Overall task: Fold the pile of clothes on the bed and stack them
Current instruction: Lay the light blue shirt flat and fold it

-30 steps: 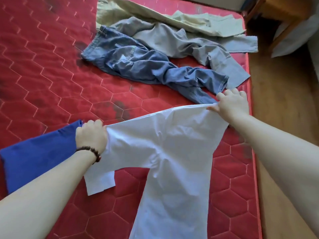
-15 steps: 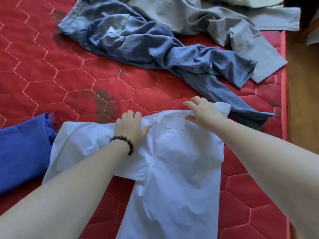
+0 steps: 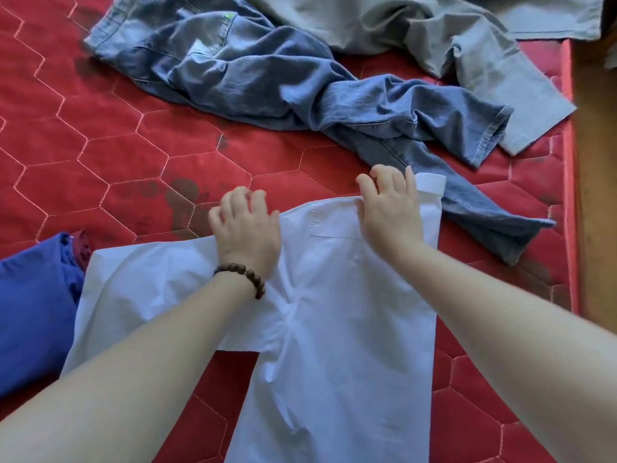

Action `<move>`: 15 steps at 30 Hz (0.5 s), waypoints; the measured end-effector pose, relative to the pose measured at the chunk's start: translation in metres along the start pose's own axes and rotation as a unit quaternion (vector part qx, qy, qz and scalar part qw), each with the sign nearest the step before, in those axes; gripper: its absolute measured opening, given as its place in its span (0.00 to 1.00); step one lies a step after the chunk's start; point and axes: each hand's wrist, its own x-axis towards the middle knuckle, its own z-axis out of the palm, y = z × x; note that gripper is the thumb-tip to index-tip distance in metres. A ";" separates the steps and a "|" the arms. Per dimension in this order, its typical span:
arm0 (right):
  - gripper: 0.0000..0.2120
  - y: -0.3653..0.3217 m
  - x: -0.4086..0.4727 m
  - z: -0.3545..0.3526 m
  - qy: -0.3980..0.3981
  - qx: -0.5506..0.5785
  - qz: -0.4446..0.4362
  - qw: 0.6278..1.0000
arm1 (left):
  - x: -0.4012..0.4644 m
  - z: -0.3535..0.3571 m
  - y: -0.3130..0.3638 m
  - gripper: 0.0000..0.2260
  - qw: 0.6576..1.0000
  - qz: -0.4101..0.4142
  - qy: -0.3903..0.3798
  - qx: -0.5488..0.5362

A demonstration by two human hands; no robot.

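The white shirt (image 3: 350,329) lay flat on the red quilted bed (image 3: 133,155), near me and a little right of the middle, its body running toward me and one sleeve spread out to the left. My left hand (image 3: 247,228) rested on the far edge of the shirt where that sleeve joins, fingers loosely bent and tips on the mattress just past the cloth; it pressed rather than gripped. My right hand (image 3: 389,212) lay on the far right shoulder, fingers spread and slightly curled over the edge, beside a folded cuff (image 3: 430,185) that poked out past it. Whether its thumb pinched the fabric underneath I could not tell.

I judged the shirt light, thin and limp: it would sag and crease wherever unsupported, and slide easily over the quilting. Best to take it by its firmer parts, the shoulder seams and the cuff, and carry each fold over with both hands, then flatten it with the palms.

Far from me the jeans (image 3: 267,71) lay twisted, one leg reaching to just right of the shirt, with grey trousers (image 3: 417,31) beyond them. They looked heavier and stiffer, better lifted by the waistband. A blue garment (image 3: 33,312) sat at the near left, touching the sleeve.
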 end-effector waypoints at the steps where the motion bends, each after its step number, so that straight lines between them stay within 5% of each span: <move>1: 0.14 -0.005 -0.013 0.001 0.009 0.014 -0.007 1.000 | -0.006 0.004 0.011 0.12 0.998 0.050 0.019 -0.033; 5: 0.20 -0.021 -0.073 0.016 -0.011 0.049 -0.078 0.996 | -0.056 0.028 0.069 0.20 0.962 0.205 -0.113 -0.142; 8: 0.23 -0.007 -0.089 0.027 -0.073 0.020 -0.061 0.995 | -0.064 0.043 0.070 0.26 0.959 0.216 -0.180 -0.045; 15: 0.32 0.060 -0.087 0.022 -0.179 0.036 0.153 0.971 | -0.055 0.040 0.055 0.30 0.954 0.215 -0.193 0.075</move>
